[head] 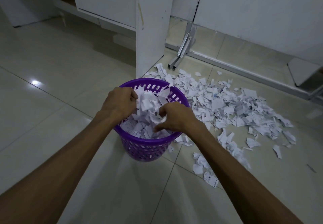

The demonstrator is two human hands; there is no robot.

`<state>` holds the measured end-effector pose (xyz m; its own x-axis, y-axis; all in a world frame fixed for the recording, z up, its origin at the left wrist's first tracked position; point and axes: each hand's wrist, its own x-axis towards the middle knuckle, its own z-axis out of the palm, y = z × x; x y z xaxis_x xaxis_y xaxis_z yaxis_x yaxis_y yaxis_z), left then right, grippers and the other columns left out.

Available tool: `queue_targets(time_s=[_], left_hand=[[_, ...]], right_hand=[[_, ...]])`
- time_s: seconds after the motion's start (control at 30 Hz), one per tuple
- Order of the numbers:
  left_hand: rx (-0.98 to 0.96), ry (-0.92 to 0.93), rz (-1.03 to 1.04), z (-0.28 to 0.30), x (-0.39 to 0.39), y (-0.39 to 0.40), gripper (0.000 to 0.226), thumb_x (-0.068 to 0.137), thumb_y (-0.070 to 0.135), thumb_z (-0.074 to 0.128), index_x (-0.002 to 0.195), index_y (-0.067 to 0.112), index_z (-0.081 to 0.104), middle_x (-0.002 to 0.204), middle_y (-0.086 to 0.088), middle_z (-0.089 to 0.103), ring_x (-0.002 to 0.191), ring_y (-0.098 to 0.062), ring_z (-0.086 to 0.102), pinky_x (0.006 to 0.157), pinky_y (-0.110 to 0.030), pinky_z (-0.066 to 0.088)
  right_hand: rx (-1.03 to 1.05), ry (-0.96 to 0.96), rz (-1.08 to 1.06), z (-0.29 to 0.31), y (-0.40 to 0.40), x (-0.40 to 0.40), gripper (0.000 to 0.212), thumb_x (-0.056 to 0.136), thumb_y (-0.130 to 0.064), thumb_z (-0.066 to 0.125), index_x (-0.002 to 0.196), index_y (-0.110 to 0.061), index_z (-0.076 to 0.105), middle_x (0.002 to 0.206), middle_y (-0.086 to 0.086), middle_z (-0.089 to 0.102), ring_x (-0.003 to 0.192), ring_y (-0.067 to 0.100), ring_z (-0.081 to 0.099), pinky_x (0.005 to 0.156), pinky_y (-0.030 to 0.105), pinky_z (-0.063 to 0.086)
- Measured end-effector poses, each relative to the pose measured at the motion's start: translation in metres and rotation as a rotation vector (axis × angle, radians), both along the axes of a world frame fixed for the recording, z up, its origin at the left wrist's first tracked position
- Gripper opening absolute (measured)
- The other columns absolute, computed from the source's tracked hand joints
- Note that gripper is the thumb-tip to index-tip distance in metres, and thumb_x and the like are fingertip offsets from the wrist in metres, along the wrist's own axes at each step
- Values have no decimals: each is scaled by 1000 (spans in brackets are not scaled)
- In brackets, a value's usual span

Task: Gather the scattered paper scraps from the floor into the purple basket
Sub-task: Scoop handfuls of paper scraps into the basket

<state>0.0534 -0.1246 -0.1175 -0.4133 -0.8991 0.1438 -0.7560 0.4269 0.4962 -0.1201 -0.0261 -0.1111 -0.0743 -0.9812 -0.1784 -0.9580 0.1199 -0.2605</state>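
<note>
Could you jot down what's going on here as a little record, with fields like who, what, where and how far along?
who: a person, seen from a head camera, working with bare hands
left hand: grips a bunch of paper scraps over the purple basket
right hand: fingers curled on scraps at the same bunch
basket: upright on the tiled floor, already holding many scraps
left to do: a large pile of scraps lies on the floor to the right of the basket
nearby: a white cabinet panel behind the basket
</note>
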Motion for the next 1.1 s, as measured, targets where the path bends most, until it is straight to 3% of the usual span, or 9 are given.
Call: queue_targets(time_s=[0.2,0.27,0.37,0.47,0.57,0.77,0.87,0.97,1.1], left_hand=[[-120,218,68,-3,5,-7,16,92,18,60,105,16,69,104,-4,71,81,-10,56,76,-22,45],[-128,206,81,-5,7,-7,19,91,15,62,109,13,67,109,-8,68,88,-15,58,79,-25,46],[-140,190,111,-5,11,-4,24,87,11,63,112,10,67,115,-14,63,106,-27,57,87,-34,47],[-126,174,147,-8,14,0,26,88,11,63,114,10,65,125,-15,55,120,-30,46,95,-34,40],[-96,212,175,-10,13,2,27,89,9,62,115,11,64,129,-14,52,123,-29,42,96,-29,35],[-56,272,193,-13,14,1,26,90,11,62,116,12,64,129,-15,52,121,-29,47,98,-35,42],[-57,291,200,-15,15,-1,27,89,10,62,115,12,64,129,-14,52,121,-28,47,98,-36,42],[-65,298,197,-20,17,-2,27,88,8,62,114,12,64,127,-14,53,121,-29,46,98,-34,40],[-68,301,179,-25,19,-3,26,88,8,63,114,12,64,127,-13,53,120,-28,46,95,-31,39]], right_hand=[[-243,-289,-163,18,9,-31,67,61,-76,70,112,-34,67,110,-16,64,91,-4,57,83,29,51],[-394,-306,-333,12,13,-44,60,73,-68,69,116,-27,64,115,-7,63,92,4,59,81,30,51],[-219,-344,-538,3,21,-65,68,80,-60,69,130,-17,55,127,8,61,106,21,62,82,32,50],[45,-641,-629,7,31,-74,77,74,-63,72,131,-13,55,116,8,66,88,20,72,66,27,58],[125,-742,-601,11,37,-82,48,80,-43,78,113,-9,70,100,7,74,76,19,75,66,28,61],[-162,-411,-587,31,31,-87,20,83,-36,75,75,-19,69,75,-1,74,62,12,71,61,27,57],[-220,-535,-399,41,12,-68,16,81,-41,75,78,-25,71,75,-7,74,63,4,69,58,18,51],[-236,-500,-178,33,-9,-40,19,84,-44,70,92,-28,76,83,-14,75,75,-3,69,72,20,54],[-544,-260,-290,15,-35,-30,39,83,-62,63,101,-28,69,97,-7,69,84,6,63,77,26,51]])
